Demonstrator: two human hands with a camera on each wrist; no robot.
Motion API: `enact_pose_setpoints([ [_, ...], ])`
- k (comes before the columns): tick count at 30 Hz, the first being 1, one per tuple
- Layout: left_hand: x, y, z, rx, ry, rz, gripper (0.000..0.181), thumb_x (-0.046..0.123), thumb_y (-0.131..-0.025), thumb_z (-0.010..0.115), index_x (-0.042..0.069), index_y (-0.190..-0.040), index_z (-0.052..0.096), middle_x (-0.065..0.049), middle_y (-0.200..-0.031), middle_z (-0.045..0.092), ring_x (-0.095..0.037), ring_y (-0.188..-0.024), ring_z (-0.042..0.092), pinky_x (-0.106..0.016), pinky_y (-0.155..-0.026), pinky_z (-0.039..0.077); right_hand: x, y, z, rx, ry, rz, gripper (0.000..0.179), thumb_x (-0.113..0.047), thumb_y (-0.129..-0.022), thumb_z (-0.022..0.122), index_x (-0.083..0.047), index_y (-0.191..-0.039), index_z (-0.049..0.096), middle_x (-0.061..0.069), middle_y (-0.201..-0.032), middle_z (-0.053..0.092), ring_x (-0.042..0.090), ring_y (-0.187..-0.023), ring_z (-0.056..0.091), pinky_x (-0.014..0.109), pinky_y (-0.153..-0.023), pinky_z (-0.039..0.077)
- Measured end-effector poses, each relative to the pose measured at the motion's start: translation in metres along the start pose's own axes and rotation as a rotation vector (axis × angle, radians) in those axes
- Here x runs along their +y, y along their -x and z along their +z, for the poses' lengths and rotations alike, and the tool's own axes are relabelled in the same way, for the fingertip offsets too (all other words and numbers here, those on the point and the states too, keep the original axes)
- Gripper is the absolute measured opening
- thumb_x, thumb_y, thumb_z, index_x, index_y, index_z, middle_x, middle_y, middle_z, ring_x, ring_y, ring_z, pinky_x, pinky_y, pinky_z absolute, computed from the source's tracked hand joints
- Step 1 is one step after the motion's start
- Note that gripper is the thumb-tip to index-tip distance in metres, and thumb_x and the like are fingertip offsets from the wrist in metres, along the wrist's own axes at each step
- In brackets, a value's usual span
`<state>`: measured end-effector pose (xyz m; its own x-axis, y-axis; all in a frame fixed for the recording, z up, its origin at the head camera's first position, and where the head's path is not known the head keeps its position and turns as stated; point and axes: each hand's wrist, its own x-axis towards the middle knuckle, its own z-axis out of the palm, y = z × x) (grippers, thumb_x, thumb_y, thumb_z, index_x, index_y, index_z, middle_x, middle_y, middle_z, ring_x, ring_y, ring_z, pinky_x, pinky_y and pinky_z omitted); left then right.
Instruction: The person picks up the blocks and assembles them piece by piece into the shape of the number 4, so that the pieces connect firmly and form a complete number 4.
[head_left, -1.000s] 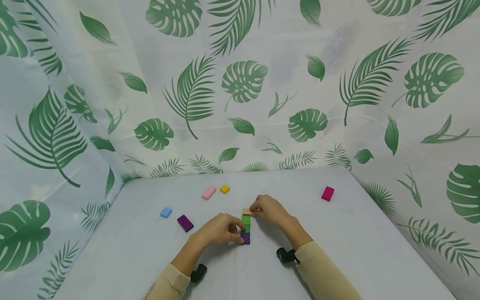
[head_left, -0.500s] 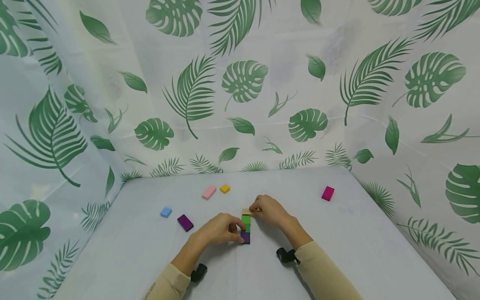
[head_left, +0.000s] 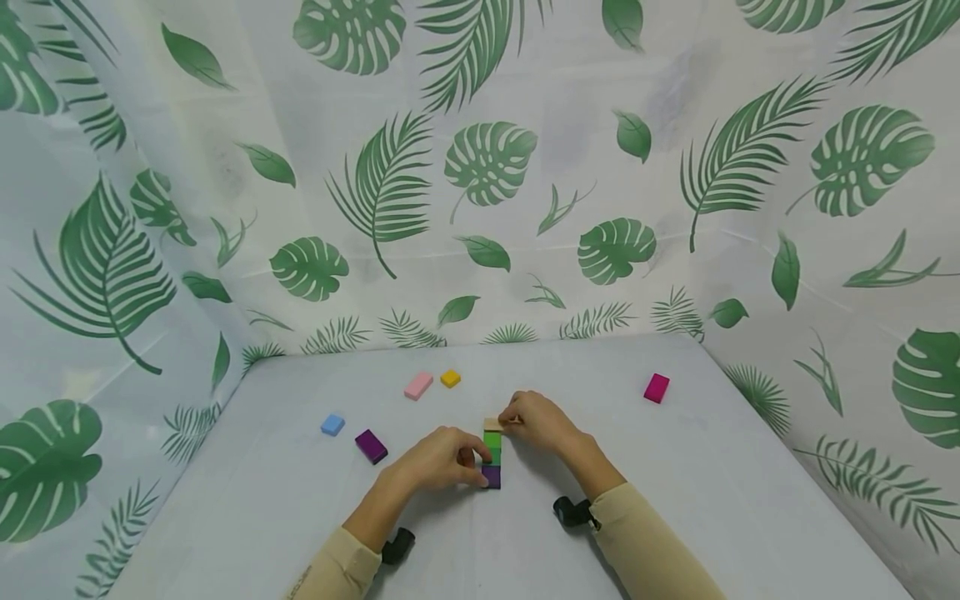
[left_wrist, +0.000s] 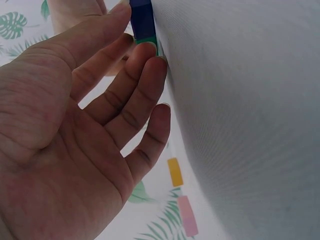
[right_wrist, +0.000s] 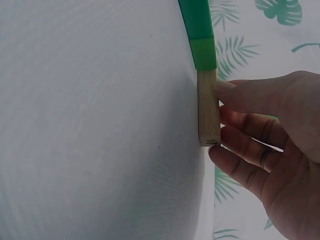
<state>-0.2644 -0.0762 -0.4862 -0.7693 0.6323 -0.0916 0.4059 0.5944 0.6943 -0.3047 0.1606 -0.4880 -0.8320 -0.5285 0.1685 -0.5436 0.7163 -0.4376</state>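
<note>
Green leaves (head_left: 491,162) are printed on the thin white cloth (head_left: 540,92) behind the pale table (head_left: 240,500). Through my cameras I see a row of blocks near the middle: dark block (head_left: 492,477) closest to the person, then green block (head_left: 495,457), light green block (head_left: 491,438) and wood block (head_left: 492,424). The right hand (head_left: 543,421) has bent fingers, and its thumb and fingertips grip the wood block, hiding part of it. The left hand (head_left: 438,458) has curved fingers; its thumb touches the dark block and its first finger touches the green block, but I cannot tell if they squeeze. That finger covers a bit of green. Off left lie a blue block (head_left: 332,425) and a purple block (head_left: 371,447); farther back, a pink block (head_left: 418,386) sits near a yellow block (head_left: 450,378). Well apart, on the right, is a hot-pink block (head_left: 657,388). Small dark marks show on the wood block's end; the painted ones look smooth, with flat sides.
</note>
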Motion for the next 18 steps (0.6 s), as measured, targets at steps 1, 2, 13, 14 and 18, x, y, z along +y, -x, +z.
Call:
enact_pose_setpoints([
  [1,-0.0003,0.0000,0.0002,0.000,0.000,0.002,0.026,0.025,-0.086,0.087,0.018,-0.110,0.079,0.007,-0.077,0.069,-0.005,-0.065,0.059,-0.021,-0.060,0.048,-0.0005,0.0002,-0.0002,-0.002,-0.004,0.004,0.014,-0.006,-0.093,0.076,-0.006,-0.105,0.083,0.004,-0.098,0.075,0.019,-0.092,0.066,0.038,-0.083,0.056],
  [2,-0.0003,0.0001,0.0003,0.001,-0.001,0.004,0.026,0.025,-0.086,0.087,0.018,-0.110,0.079,0.007,-0.077,0.069,-0.005,-0.065,0.059,-0.021,-0.060,0.048,-0.0006,0.0005,-0.0003,-0.002,-0.004,0.000,0.014,-0.006,-0.093,0.076,-0.006,-0.105,0.083,0.004,-0.097,0.075,0.019,-0.092,0.066,0.038,-0.082,0.056],
  [13,-0.0003,0.0010,0.0005,0.013,-0.002,0.015,0.025,0.024,-0.085,0.088,0.017,-0.108,0.079,0.006,-0.076,0.069,-0.005,-0.064,0.059,-0.022,-0.059,0.048,-0.0026,-0.0005,-0.0004,-0.012,0.007,0.008,0.013,-0.007,-0.093,0.076,-0.007,-0.104,0.083,0.002,-0.096,0.074,0.016,-0.090,0.065,0.035,-0.082,0.055],
  [14,-0.0002,0.0010,0.0004,0.013,-0.003,0.017,0.026,0.024,-0.085,0.088,0.017,-0.109,0.079,0.006,-0.076,0.069,-0.005,-0.064,0.059,-0.022,-0.059,0.048,-0.0029,-0.0004,-0.0005,-0.013,0.007,0.013,0.014,-0.008,-0.093,0.076,-0.007,-0.105,0.083,0.002,-0.096,0.074,0.016,-0.090,0.065,0.036,-0.083,0.055],
  [18,-0.0006,0.0009,0.0005,0.014,-0.009,0.022,0.026,0.024,-0.086,0.087,0.016,-0.109,0.079,0.007,-0.075,0.069,-0.005,-0.064,0.058,-0.021,-0.060,0.048,-0.0038,-0.0002,-0.0002,-0.016,0.011,0.024,0.013,-0.008,-0.093,0.076,-0.008,-0.105,0.083,0.001,-0.095,0.074,0.015,-0.090,0.064,0.036,-0.082,0.054],
])
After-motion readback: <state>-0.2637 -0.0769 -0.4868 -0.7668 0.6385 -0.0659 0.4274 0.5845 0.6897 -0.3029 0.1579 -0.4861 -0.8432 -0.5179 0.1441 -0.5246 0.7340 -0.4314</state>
